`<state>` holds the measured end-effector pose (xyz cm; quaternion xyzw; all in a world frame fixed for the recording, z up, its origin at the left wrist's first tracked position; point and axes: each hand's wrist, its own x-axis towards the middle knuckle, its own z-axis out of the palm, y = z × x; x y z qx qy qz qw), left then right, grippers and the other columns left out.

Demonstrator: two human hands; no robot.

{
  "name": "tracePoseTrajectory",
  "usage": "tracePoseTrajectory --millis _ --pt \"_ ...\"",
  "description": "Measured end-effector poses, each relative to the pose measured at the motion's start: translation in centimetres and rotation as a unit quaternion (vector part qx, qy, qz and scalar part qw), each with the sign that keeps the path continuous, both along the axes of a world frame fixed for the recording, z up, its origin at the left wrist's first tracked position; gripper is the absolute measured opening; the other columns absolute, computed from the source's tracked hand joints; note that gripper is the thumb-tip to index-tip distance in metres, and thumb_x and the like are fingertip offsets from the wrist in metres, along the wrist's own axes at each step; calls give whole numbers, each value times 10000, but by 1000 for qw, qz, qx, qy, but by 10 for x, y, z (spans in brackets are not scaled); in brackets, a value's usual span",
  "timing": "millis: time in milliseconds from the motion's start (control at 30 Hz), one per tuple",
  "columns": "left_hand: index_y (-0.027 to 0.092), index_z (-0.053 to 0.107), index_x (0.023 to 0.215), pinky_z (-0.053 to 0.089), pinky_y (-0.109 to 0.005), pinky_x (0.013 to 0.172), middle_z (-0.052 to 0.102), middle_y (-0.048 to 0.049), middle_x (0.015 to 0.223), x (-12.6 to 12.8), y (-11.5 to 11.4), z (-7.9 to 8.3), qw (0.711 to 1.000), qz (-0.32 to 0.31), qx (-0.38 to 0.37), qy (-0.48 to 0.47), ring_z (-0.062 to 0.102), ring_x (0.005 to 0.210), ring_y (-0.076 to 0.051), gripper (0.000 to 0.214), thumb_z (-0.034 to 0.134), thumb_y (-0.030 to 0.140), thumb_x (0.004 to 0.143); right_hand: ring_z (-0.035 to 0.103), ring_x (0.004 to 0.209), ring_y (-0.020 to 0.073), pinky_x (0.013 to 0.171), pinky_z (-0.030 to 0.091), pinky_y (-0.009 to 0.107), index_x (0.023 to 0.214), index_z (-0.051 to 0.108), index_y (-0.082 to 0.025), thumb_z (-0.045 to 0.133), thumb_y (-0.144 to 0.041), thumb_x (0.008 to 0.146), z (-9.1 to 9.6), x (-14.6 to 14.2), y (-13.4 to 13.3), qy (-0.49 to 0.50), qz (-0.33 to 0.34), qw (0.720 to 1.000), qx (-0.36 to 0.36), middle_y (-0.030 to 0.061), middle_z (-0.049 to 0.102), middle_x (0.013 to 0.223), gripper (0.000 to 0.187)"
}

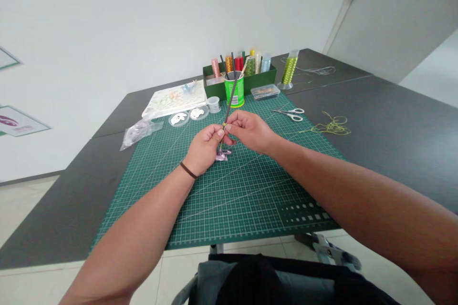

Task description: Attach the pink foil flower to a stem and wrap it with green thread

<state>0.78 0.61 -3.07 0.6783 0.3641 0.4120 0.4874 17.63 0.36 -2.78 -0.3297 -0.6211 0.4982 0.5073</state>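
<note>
1. Pinching a thin dark rod (230, 99) together, the left hand (204, 148) and the right hand (250, 131) are closing narrowly on it.
2. Lilac fabric petals (222, 155) are sitting at its lower end, over the green cutting mat (250, 209) on the desk (393, 124).

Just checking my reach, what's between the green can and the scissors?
A small clear plastic box at the far edge of the green cutting mat sits between the green can and the scissors, in the head view.

Nothing can be read: the printing on the green cup (234, 93) beyond the left hand (204, 149) and right hand (249, 131), and on the wall sign (21, 121), is too blurred.
</note>
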Motion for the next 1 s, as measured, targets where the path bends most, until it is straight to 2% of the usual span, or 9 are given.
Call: tracePoseTrajectory --millis 133,233,300,400,500,633,767,900,1000 --pt "174 621 765 508 -273 681 663 -9 693 2 -3 5 997 -42 -45 -53 665 709 -158 251 629 370 921 575 521 100 533 470 242 1009 571 -201 571 -149 925 0 1 0 31 49 998 -9 -46 653 593 98" --pt "170 623 740 503 -265 676 671 -18 700 2 -3 7 992 -77 -70 -70 673 726 -158 283 662 400 899 565 530 94 518 439 234 958 571 -199 599 -197 931 1 4 0 23 68 997 4 -32 660 614 39" --pt "167 633 742 503 -263 689 694 -31 727 1 -3 8 992 -84 -65 -64 668 736 -152 285 642 395 913 555 527 92 506 414 232 912 546 -211 618 -216 931 0 5 0 12 63 998 13 -37 647 613 74" --pt "168 642 795 494 -252 665 727 -40 775 -2 -2 8 998 -58 -31 -16 636 702 -133 261 596 380 941 509 511 86 497 380 229 876 518 -222 617 -195 931 -1 6 1 -15 35 999 19 -61 589 578 116" --pt "173 623 869 457 -230 571 734 -28 799 -3 -3 8 997 -30 10 68 576 600 -105 198 611 359 936 468 514 88 523 400 237 845 505 -223 601 -153 922 -1 5 2 -52 0 999 14 -72 533 555 142" --pt "195 556 1024 401 -217 471 753 -20 835 -1 -6 6 995 18 3 100 553 485 -88 207 627 371 941 489 556 109 572 439 263 826 503 -225 609 -173 912 -1 4 2 -98 -48 994 13 -62 515 578 147" --pt "204 555 913 429 -225 511 751 -9 806 2 -8 7 986 80 58 137 607 506 -95 177 602 367 967 462 563 117 557 391 269 826 518 -223 620 -238 905 -1 3 0 -143 -93 985 36 -59 495 589 130" --pt "206 585 849 447 -229 534 730 19 737 4 -11 12 975 111 90 170 627 500 -98 175 589 330 973 390 530 113 529 302 274 836 534 -223 607 -294 902 -2 3 -2 -192 -139 969 68 -73 453 555 121" --pt "207 596 861 454 -232 520 748 11 776 4 -12 14 972 121 89 182 641 485 -100 178 575 338 979 441 545 123 545 322 281 868 544 -221 589 -298 900 -1 2 -4 -193 -132 970 65 -55 533 587 95"
